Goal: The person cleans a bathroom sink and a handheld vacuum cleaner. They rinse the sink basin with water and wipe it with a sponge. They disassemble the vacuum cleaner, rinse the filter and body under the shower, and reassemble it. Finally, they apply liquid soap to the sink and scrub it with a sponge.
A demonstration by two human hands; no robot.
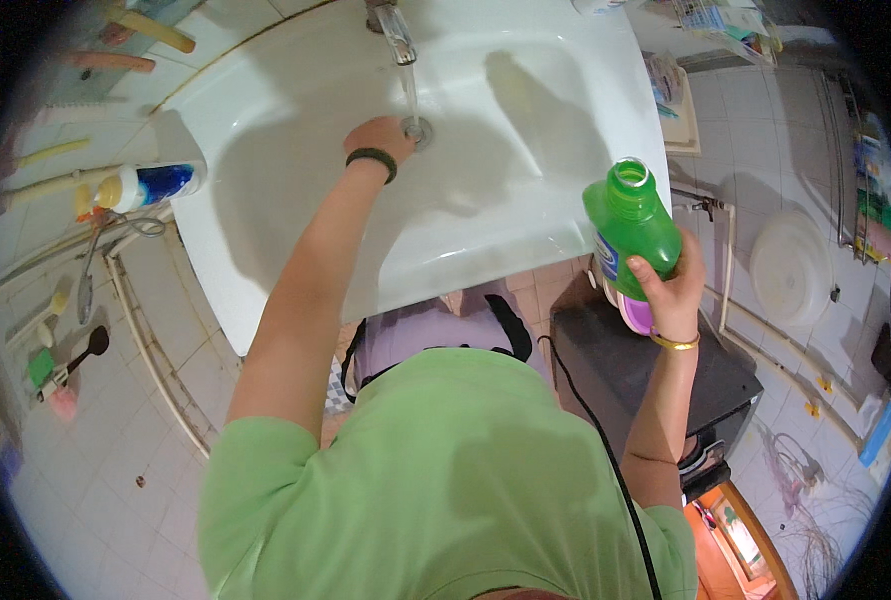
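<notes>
My right hand grips a translucent green plastic bottle over the sink's right front corner. The bottle has no cap on its mouth, which faces up, and its label is partly visible. Down in the white ceramic sink, my left hand is beside the metal drain. Its fingers point toward the drain and are mostly hidden, so I cannot tell whether they hold anything. Water runs from the chrome faucet onto the drain, close to these fingers.
A white bottle with a blue label stands left of the sink. Under my right arm is a dark cabinet with a purple basin behind the green bottle. A black cord crosses my right side. Pipes run along the tiled wall.
</notes>
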